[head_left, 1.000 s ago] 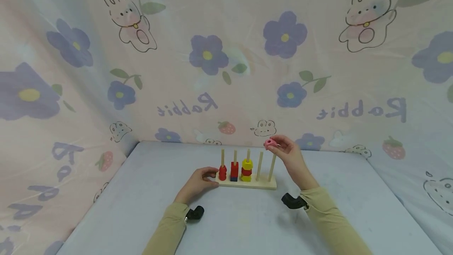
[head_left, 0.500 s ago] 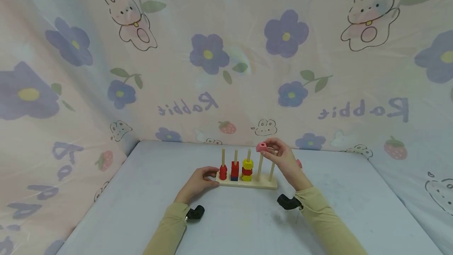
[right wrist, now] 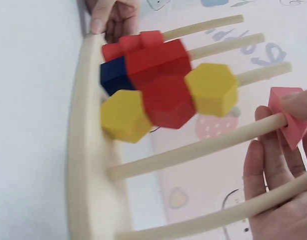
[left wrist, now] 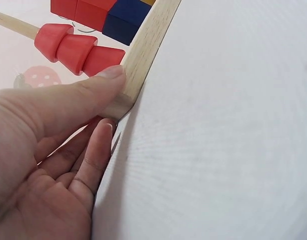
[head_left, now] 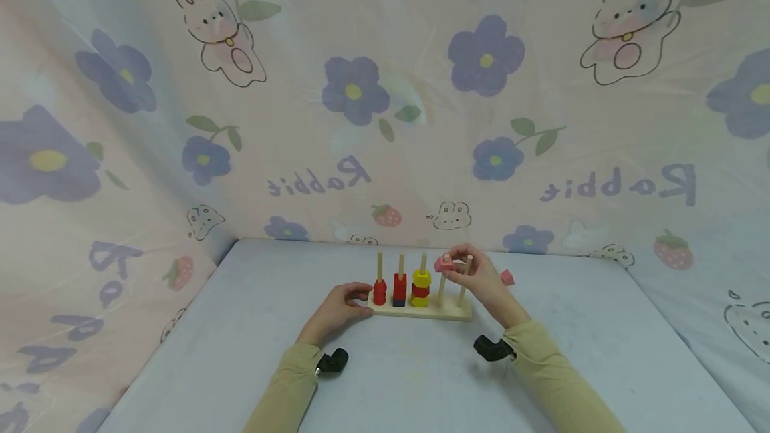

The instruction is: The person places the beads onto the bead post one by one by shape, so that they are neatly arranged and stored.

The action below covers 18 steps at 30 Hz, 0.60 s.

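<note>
A wooden peg stacker with several upright pegs stands on the table. At its left end my left hand grips the base, thumb on top in the left wrist view. My right hand pinches a pink triangular block, threaded over the tip of the fourth peg. Rounded red pieces sit on the first peg. The second bears red blocks above a blue block. Stacked on the third are yellow hexagons with a red hexagon between them. The fifth peg holds no block.
Another pink block lies on the table just behind my right wrist. The white table stretches out in front of the stacker. A curtain printed with rabbits and flowers hangs behind and at the sides.
My right hand has carried the pink block left from the fifth peg to the fourth, then lowered it onto that peg's tip. The left hand stays on the base.
</note>
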Each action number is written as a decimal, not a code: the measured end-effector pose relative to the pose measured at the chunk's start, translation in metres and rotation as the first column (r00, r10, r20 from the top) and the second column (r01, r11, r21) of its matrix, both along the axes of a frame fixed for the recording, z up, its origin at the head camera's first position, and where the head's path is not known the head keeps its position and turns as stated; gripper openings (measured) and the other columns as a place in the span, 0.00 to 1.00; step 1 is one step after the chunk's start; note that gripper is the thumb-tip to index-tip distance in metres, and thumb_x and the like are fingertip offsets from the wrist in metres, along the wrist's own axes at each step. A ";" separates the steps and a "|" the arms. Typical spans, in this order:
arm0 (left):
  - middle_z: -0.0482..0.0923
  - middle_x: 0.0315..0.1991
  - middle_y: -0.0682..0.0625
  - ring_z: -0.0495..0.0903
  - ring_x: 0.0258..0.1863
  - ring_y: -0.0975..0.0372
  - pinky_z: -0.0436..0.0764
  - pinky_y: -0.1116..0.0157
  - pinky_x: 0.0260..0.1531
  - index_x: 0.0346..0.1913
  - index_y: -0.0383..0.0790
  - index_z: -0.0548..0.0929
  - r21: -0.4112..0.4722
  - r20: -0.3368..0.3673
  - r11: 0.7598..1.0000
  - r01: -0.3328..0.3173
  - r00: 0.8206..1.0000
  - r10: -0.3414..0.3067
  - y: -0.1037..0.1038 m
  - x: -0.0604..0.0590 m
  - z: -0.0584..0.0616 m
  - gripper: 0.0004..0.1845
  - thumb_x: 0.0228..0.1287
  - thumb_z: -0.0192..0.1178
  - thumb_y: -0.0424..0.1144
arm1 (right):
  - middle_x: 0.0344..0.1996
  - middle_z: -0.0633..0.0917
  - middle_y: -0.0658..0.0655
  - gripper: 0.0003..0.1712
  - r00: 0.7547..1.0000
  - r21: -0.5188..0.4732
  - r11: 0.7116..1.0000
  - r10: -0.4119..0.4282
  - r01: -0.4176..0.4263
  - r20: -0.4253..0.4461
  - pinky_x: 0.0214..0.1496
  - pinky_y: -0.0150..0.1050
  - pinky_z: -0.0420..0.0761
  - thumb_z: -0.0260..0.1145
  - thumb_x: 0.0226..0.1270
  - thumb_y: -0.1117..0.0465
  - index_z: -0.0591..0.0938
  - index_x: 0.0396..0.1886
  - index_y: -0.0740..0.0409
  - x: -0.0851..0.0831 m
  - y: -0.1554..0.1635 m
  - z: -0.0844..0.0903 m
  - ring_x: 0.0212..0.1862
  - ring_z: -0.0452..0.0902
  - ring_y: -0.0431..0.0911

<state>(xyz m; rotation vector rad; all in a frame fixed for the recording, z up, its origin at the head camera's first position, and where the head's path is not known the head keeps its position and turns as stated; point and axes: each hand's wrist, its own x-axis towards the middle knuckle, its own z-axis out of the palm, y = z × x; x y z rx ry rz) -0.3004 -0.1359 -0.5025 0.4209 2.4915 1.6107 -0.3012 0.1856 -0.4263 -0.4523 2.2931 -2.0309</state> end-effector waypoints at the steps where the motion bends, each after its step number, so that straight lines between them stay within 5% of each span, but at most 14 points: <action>1: 0.78 0.47 0.48 0.77 0.40 0.58 0.77 0.58 0.45 0.58 0.40 0.77 -0.001 0.002 1.000 -0.002 1.000 0.002 0.000 0.001 0.001 0.27 0.54 0.71 0.38 | 0.50 0.75 0.60 0.23 1.000 0.018 1.000 -0.008 0.008 0.014 0.57 0.47 0.74 0.72 0.59 0.63 0.72 0.51 0.60 -0.001 0.000 -0.004 0.53 0.76 0.58; 10: 0.80 0.46 0.48 0.78 0.42 0.58 0.77 0.61 0.42 0.57 0.38 0.78 0.010 -0.043 1.000 0.018 0.999 -0.018 0.000 -0.002 -0.002 0.26 0.53 0.71 0.36 | 0.44 0.81 0.60 0.19 0.997 0.071 0.997 0.027 -0.032 0.075 0.49 0.34 0.77 0.70 0.58 0.69 0.73 0.47 0.66 -0.005 0.003 -0.047 0.45 0.79 0.49; 18: 0.79 0.45 0.50 0.77 0.42 0.59 0.77 0.60 0.43 0.58 0.40 0.78 -0.013 -0.027 1.000 0.020 0.999 -0.020 0.000 -0.003 -0.001 0.26 0.54 0.71 0.37 | 0.39 0.82 0.60 0.16 0.999 0.167 0.985 0.042 -0.039 -0.013 0.46 0.32 0.77 0.71 0.54 0.72 0.76 0.42 0.68 -0.007 0.001 -0.061 0.42 0.79 0.47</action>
